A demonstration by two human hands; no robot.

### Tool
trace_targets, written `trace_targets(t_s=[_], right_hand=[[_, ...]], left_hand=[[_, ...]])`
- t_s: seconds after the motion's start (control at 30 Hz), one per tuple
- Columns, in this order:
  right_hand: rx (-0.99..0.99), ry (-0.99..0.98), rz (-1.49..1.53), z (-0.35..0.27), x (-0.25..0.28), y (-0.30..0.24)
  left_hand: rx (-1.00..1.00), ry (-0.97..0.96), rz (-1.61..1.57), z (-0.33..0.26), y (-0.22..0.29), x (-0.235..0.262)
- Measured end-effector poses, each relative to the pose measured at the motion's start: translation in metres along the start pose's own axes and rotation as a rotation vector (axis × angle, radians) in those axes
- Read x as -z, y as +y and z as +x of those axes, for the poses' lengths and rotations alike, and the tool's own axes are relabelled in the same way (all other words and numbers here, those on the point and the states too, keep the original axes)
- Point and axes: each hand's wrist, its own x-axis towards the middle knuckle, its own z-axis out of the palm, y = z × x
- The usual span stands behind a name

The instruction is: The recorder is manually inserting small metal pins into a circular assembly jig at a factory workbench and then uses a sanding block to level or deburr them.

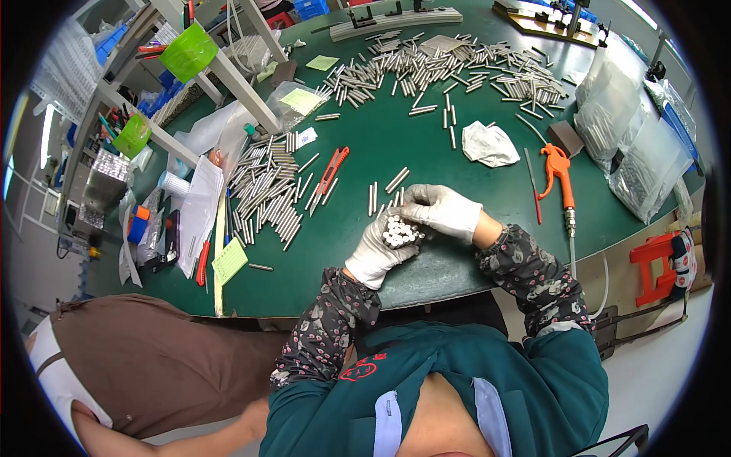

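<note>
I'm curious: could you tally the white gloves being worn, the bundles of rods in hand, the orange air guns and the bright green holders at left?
White gloves: 2
Bundle of rods: 1
Orange air gun: 1
Bright green holders: 2
Total: 6

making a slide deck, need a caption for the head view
Gloved left hand cradles a bundle of metal rods beside the right hand, over a green table strewn with loose rods.
</note>
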Motion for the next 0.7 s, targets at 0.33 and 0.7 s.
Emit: trace_targets(t_s=[0.33, 0.7], right_hand=[[0.134, 0.344, -0.181, 0.004, -0.016, 0.017], [0.182, 0.505, -0.506, -0.014, -0.033, -0.007]], left_hand=[[-0.088, 0.012, 0.180, 0.004, -0.008, 0.002], [-0.157, 0.009, 0.475, 0.011, -0.014, 0.002]])
